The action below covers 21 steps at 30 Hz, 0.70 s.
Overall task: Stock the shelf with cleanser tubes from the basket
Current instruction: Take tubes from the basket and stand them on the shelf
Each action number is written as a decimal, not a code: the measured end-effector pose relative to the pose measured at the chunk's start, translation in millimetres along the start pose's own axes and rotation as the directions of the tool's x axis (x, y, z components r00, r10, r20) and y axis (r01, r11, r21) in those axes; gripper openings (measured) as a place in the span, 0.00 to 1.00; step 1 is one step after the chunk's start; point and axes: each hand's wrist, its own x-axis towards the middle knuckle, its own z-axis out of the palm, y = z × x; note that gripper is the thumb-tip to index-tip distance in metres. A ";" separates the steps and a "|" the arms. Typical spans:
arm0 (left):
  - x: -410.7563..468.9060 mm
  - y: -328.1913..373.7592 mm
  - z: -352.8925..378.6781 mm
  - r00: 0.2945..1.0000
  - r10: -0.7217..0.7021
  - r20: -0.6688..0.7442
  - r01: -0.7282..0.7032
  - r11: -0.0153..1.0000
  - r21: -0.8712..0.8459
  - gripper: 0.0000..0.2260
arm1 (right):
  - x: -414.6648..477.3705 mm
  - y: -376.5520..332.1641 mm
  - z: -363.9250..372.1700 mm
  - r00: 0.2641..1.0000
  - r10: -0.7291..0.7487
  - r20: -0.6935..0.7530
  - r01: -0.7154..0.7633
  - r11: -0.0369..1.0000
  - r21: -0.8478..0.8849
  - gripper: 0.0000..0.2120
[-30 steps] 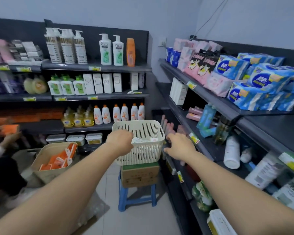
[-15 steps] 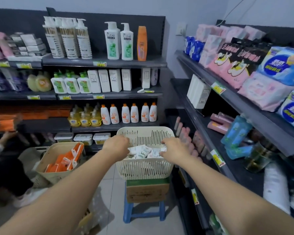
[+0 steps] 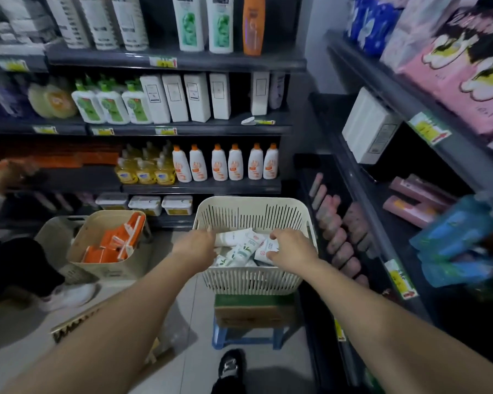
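Observation:
A cream slotted basket (image 3: 251, 214) sits on a cardboard box, and several white cleanser tubes (image 3: 238, 251) lie loose inside it. My left hand (image 3: 195, 247) curls over the basket's left rim, with its fingertips hidden. Inside the basket on the right, my right hand (image 3: 292, 247) pinches a white tube with a red mark (image 3: 264, 249) between fingers and thumb. On the right, a dark low shelf (image 3: 305, 177) carries rows of pink tubes (image 3: 336, 226).
The cardboard box (image 3: 254, 311) rests on a blue stool (image 3: 248, 338). A beige bin of orange boxes (image 3: 108, 243) stands on the floor to the left, beside another person (image 3: 15, 263). My shoe (image 3: 231, 365) is below the stool. Stocked shelves close in ahead and to the right.
My right hand moved from beside the right shelf into the basket and closed on a tube. The view came closer and tilted down. My left hand stayed at the left rim.

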 end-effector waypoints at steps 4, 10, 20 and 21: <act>37.3 -9.6 15.0 0.998 -0.038 0.058 0.041 0.998 -0.050 0.13 | 33.8 4.1 14.9 0.999 0.004 0.054 -0.005 1.000 0.007 0.22; 99.6 -16.7 38.9 0.989 -0.015 0.150 0.016 1.000 -0.009 0.14 | 89.2 9.2 41.4 0.974 0.064 0.216 -0.059 0.998 -0.031 0.22; 164.7 -28.4 102.7 0.940 -0.038 0.339 0.081 0.990 -0.114 0.20 | 146.3 15.5 92.4 0.890 0.146 0.432 -0.140 0.989 -0.044 0.18; 167.7 -29.3 108.5 0.933 -0.051 0.356 0.101 0.987 -0.123 0.22 | 148.9 16.3 97.5 0.877 0.150 0.456 -0.146 0.988 -0.045 0.18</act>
